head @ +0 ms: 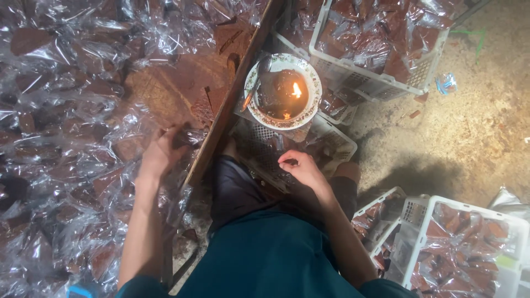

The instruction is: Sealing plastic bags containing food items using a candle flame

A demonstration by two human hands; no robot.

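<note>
My left hand (161, 152) reaches left into a heap of clear plastic packets (61, 110) filled with brown pieces; its fingers curl over one packet, though the grip is blurred. My right hand (300, 167) rests over an upturned white crate (331, 144) in front of my knees, thumb and fingers pinched together; whether anything is held there I cannot tell. On that crate stands a patterned bowl (283, 90) with a small flame (296, 90) burning in dark liquid and a spoon on its rim.
A wooden board edge (232, 99) divides the packet heap from the crates. White crates with filled packets stand at top right (381, 47) and bottom right (464, 243). Bare concrete floor (475, 127) lies to the right.
</note>
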